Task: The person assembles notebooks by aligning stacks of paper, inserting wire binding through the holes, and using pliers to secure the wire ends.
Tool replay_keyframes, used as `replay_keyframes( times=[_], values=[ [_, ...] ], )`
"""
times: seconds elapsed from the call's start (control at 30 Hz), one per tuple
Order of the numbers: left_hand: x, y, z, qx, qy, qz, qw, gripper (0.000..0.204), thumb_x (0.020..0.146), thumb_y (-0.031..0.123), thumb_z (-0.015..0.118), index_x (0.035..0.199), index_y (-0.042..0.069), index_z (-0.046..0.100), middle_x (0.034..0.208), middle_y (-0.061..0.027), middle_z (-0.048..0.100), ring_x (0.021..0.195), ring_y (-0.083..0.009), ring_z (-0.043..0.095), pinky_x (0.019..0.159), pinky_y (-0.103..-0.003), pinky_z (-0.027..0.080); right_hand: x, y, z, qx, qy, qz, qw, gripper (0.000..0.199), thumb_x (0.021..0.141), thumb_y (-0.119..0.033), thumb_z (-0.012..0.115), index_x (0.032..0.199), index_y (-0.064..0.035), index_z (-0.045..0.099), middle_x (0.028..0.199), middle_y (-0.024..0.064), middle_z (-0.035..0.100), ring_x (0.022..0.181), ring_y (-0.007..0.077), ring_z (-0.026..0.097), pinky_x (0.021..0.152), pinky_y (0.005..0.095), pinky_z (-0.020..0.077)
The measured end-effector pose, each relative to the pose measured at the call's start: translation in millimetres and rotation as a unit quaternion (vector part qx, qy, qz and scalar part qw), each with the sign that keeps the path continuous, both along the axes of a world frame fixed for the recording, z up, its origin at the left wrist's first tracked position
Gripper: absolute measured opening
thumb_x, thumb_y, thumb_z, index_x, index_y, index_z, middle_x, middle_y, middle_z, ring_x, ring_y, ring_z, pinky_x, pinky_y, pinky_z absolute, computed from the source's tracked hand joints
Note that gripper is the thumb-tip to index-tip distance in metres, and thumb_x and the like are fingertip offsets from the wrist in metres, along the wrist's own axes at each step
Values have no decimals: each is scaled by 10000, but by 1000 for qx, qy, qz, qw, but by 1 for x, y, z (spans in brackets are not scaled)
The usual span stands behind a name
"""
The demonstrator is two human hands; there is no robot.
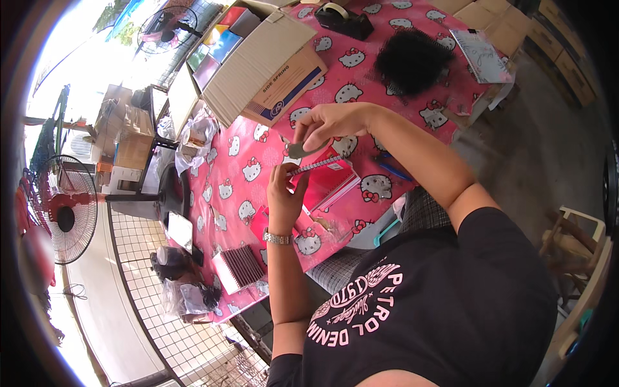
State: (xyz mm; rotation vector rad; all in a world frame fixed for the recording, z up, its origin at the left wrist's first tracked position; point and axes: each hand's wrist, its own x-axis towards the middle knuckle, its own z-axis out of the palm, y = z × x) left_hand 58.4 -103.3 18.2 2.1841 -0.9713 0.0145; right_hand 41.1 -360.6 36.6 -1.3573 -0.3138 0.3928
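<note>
My left hand [284,193], with a metal watch on its wrist, is closed on the coil edge of a red spiral notebook [332,182]. Its fingers pinch the notebook near the left end of the black-and-white coil [316,166]. Just above that edge, my right hand [332,124] is closed on a small, flat grey-green tool [298,151] whose exact kind I cannot make out. The tool's tip points left, and whether it touches the coil is unclear. Blue pens or similar slim items [394,168] lie right of the notebook.
An open cardboard box [264,71] with colourful contents stands at the far left of the pink patterned table. Behind are a black tape dispenser [345,22], a tangled black heap [412,61] and a light notebook [480,57]. Stacked spiral notebooks [238,267] lie near left; a fan [64,209] stands beyond.
</note>
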Motion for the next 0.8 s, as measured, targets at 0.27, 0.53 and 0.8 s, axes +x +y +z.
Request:
replay_keyframes(
  times=[0.27, 0.53, 0.8],
  values=[
    [6, 0, 6, -11, 52, 30, 998, 210, 879, 60, 725, 1046, 15, 607, 887, -62, 682, 743, -113, 648, 658, -269, 509, 19, -18, -47, -645, -57, -139, 749, 498, 695, -375, 815, 1099, -115, 686, 1195, 103, 653, 1245, 393, 499, 943, 514, 451],
    [0, 9, -14, -191, 176, 71, 963, 131, 982, 95, 631, 1054, -13, 626, 903, -48, 669, 771, -91, 632, 671, -254, 550, -94, -21, -135, -509, -242, -447, 695, 635, 842, -324, 722, 1374, -95, 464, 1370, 164, 473, 1305, 417, 436, 1090, 549, 368],
    [-12, -4, -24, -252, 150, 113, 949, 202, 984, 116, 640, 1128, -23, 607, 979, -82, 674, 843, -125, 675, 716, -268, 594, -179, 22, -123, -436, -189, -415, 776, 532, 827, -263, 727, 1290, -44, 581, 1264, 140, 585, 1181, 331, 534, 1023, 507, 404]
  ],
)
